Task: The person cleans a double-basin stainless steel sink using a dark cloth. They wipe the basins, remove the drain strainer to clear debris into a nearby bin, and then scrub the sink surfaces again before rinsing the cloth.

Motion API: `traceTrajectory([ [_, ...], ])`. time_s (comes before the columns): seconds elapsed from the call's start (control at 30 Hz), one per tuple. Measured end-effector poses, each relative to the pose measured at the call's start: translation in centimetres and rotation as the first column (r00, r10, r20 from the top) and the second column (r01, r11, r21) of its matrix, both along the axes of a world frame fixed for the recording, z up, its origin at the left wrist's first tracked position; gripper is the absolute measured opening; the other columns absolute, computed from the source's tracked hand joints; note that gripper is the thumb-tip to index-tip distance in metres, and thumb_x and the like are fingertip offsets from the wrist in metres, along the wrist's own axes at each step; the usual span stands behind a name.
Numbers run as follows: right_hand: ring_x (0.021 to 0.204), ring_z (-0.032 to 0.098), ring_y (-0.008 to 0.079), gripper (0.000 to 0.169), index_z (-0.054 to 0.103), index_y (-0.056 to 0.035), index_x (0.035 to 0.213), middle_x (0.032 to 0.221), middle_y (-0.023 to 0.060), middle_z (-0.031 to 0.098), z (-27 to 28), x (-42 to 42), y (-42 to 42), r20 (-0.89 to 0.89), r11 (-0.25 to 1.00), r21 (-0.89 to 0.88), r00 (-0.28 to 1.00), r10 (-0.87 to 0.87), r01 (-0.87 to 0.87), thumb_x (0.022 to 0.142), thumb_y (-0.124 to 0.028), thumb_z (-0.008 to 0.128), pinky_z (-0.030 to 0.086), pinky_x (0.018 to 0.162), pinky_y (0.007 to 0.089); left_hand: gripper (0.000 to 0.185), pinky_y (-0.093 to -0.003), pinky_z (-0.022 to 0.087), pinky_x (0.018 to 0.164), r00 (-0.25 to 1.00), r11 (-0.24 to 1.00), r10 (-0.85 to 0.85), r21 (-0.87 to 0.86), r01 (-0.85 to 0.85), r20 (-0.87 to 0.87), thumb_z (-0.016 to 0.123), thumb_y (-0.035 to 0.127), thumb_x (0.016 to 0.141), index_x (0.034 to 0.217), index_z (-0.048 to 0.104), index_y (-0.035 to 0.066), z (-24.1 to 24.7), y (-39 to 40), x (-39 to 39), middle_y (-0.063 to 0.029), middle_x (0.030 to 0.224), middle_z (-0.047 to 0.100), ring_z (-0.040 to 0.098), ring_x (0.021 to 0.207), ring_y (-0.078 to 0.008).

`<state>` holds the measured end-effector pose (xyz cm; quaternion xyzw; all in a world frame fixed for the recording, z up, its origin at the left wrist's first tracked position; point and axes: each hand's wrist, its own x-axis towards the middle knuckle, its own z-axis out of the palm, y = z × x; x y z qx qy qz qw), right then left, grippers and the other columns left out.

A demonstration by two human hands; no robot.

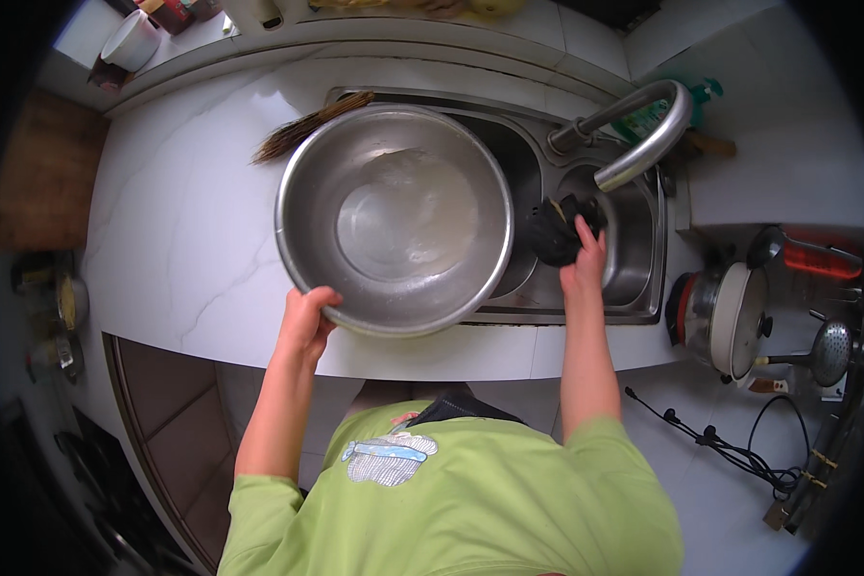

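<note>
My left hand [309, 317] grips the near-left rim of a large stainless steel basin [317, 216], tilted over the left sink bowl and the counter. A little cloudy liquid pools inside the basin. To its right, my right hand [585, 252] holds a bunched black cloth [556, 234] above the divider of the double-bowl steel sink [630, 252]. The curved metal faucet [648, 155] arches over the right bowl. No stream of water shows at its spout. Behind the basin's left edge, a bundled twig brush [309, 128] lies across the counter and sink rim.
A white marble-patterned countertop [180, 216] extends left. Green pump bottle [644, 122] stands behind the faucet. At right are a lidded pot [738, 322], a perforated skimmer [831, 353] and a black cable [734, 453]. A white tub [131, 39] sits on the back-left ledge.
</note>
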<state>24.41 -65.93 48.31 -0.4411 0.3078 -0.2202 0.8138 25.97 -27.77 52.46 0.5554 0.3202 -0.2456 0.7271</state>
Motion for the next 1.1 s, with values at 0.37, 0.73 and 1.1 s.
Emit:
traceTrajectory([
  [0.37,0.102,0.048,0.032,0.023,0.054,-0.0093,0.102,0.105,0.0144,0.053,-3.0,15.5,0.5,-0.597,-0.279,-0.659,0.711,-0.371,-0.699,0.079,-0.014,0.057,0.049,0.073,0.0434,0.011,-0.0297,0.046,0.059,0.941,0.941,0.337,0.036,-0.338,0.014,0.054,-0.003,0.065,0.075,0.052,0.002,2.1,6.9,-6.3,-0.0033,0.067,0.049,0.051,0.062,-0.0147],
  [0.73,0.087,0.055,0.0352,0.03,0.055,-0.006,0.096,0.091,0.0193,0.058,-6.8,20.3,7.0,-0.447,-0.155,-0.823,0.791,-0.417,-0.546,0.07,-0.017,0.061,0.045,0.078,0.0427,0.011,-0.0312,0.05,0.063,0.779,0.779,0.627,-0.016,-0.627,-0.008,0.053,-0.005,0.067,0.064,0.051,0.005,1.0,11.4,-9.4,-0.0036,0.067,0.053,0.055,0.064,-0.0171],
  [1.1,0.099,0.051,0.0323,0.026,0.064,-0.0132,0.093,0.106,0.0147,0.058,-7.2,21.9,20.6,-0.54,-0.13,-0.842,0.811,0.227,-0.524,0.068,-0.01,0.058,0.047,0.083,0.0382,0.011,-0.0275,0.051,0.057,0.733,0.722,0.678,-0.135,-0.679,-0.059,0.053,-0.005,0.07,0.071,0.051,0.006,-0.1,14.0,-8.4,-0.0016,0.071,0.055,0.057,0.064,-0.0149],
])
